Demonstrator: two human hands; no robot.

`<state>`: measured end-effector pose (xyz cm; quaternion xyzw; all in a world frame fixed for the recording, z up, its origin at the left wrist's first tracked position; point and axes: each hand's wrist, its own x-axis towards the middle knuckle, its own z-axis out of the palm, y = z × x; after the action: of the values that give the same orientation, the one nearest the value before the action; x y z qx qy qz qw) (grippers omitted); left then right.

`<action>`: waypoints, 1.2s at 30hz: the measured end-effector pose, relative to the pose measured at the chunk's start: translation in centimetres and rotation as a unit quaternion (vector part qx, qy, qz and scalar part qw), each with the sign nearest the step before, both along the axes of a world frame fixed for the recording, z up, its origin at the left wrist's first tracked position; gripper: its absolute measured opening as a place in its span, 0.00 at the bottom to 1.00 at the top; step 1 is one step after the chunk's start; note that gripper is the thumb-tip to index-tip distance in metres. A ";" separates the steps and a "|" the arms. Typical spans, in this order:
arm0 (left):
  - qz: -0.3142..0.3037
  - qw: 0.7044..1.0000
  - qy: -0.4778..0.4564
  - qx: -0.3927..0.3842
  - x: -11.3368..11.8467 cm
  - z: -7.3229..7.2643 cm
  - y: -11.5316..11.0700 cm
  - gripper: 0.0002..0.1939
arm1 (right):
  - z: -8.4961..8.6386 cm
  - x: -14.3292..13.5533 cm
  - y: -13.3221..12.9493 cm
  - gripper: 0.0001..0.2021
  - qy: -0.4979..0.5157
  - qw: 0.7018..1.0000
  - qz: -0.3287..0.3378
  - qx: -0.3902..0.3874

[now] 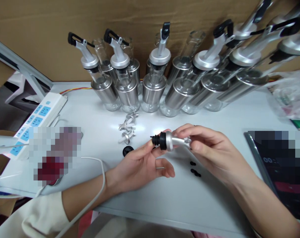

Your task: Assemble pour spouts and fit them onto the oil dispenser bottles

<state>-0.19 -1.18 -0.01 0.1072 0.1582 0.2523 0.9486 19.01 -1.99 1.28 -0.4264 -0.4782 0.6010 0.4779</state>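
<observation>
A silver pourer spout (169, 141) with a black ribbed stopper lies level between my hands, above the grey table (150, 201). My left hand (142, 165), palm up, pinches the stopper end between thumb and index finger; its other fingers are curled loosely. From the right, my right hand (211, 148) grips the narrow spout end with thumb and fingers. Left of the spout are several loose silver spout parts (126, 137) and a black round piece (128, 151). Small black caps (196, 173) rest below my right hand.
Several glass and steel bottles (153, 94), some with pourers fitted, line the back. A white power strip (36, 124) and a pixelated object (58, 155) are at left, with a white cable (102, 168). At right lie a dark tablet (269, 172) and plastic bags (291, 96).
</observation>
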 end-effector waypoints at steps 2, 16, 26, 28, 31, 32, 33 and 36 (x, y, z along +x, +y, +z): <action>0.002 1.000 -0.001 -0.005 -0.1 0.0 0.1 0.17 | 0.0 -0.1 0.0 0.05 0.010 1.000 0.000 -0.002; 0.013 0.999 0.019 0.049 -0.3 0.8 0.4 0.11 | 0.2 -0.2 -0.2 0.06 0.012 0.998 -0.038 -0.040; 0.034 0.996 0.063 0.053 -0.1 1.0 0.5 0.10 | 0.0 -0.2 0.0 0.03 -0.007 0.998 -0.034 -0.043; 0.037 0.995 0.076 0.056 -0.1 1.0 0.4 0.12 | 0.0 -0.2 0.0 0.03 -0.009 0.999 -0.032 -0.040; 0.040 0.992 0.088 0.075 -0.2 0.8 0.4 0.15 | -0.1 -0.2 0.0 0.04 -0.016 0.999 -0.037 -0.035; 0.040 0.992 0.090 0.083 -0.3 0.8 0.4 0.15 | -0.2 -0.2 0.0 0.04 -0.019 0.999 -0.039 -0.033; 0.039 0.991 0.090 0.089 -0.4 0.7 0.4 0.15 | -0.2 -0.2 0.0 0.04 -0.020 0.999 -0.039 -0.030; 0.038 0.989 0.095 0.103 -0.5 0.5 0.6 0.14 | -0.4 -0.3 0.1 0.04 -0.034 0.999 -0.031 -0.023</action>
<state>-0.65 -0.62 0.52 0.2221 0.2247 0.2916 0.9029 18.71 -1.90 0.85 -0.4720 -0.4665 0.5818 0.4702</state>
